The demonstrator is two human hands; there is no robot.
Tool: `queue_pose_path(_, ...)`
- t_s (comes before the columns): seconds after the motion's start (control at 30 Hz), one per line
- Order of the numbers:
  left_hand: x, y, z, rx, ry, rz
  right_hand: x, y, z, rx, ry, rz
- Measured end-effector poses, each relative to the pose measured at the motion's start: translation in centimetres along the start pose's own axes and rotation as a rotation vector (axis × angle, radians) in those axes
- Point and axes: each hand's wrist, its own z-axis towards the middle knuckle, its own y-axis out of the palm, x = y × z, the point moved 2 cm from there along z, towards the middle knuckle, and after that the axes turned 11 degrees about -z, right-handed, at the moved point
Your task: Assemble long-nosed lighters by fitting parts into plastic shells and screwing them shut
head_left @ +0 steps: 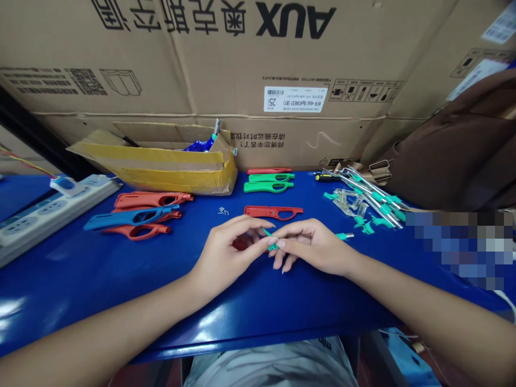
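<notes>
I hold a small green piece [273, 246] where my two hands meet, above the blue table [258, 301] and at its near side. My left hand [220, 251] comes in from the left, thumb and fingers curled narrow, the tips pinching the piece. My right hand [318, 243] reaches in from the right, thumb and forefinger closed on the same piece while its other fingers hang loosely curled below. So the piece sits to the right of my left palm and to the left of my right one, with neither hand clearly nearer. What shows of it slants from far left to near right; my fingertips hide the rest, so I cannot tell its full shape.

Just beyond my hands on the far side lies a red shell [252, 210], its long axis running left to right and its looped end to the right. It is about as near to one hand as to the other. Something red shows behind my left fingers, but I cannot tell what. Just to the right of my right hand, on the far side, a green-ended metal tube [350, 235] peeks out, pointing right
</notes>
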Motion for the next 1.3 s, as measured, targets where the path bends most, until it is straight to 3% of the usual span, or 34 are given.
queue_pose_path(0.1,0.0,0.0,0.0,-0.003,0.004,-0.016,0.0,0.1,0.0,-0.073,0.0,0.063)
queue_pose_path(0.27,-0.5,0.2,-0.1,0.008,-0.117,-0.137,0.5,0.4,-0.4,-0.18,0.027,0.031)
queue_pose_path(0.43,-0.8,0.3,-0.2,-0.012,-0.163,-0.171,0.6,0.1,-0.4,0.028,-0.002,-0.212)
queue_pose_path(0.6,-0.8,0.7,-0.3,-0.04,-0.271,-0.248,-0.3,-0.4,-0.5,0.22,-0.236,-0.322)
queue_pose_path(0.77,-1.1,1.1,-0.2,-0.106,-0.507,-0.518,-1.1,-0.4,-1.2,0.127,-0.611,-0.555)
queue_pose_path(0.93,-0.8,1.0,0.1,-0.185,-0.639,-0.676,-1.2,-0.5,-1.6,0.082,-0.69,-0.651)
queue_pose_path(1.3,-0.3,1.2,-0.1,-0.241,-0.707,-0.748,-0.9,-1.2,-1.3,0.108,-0.812,-0.759)
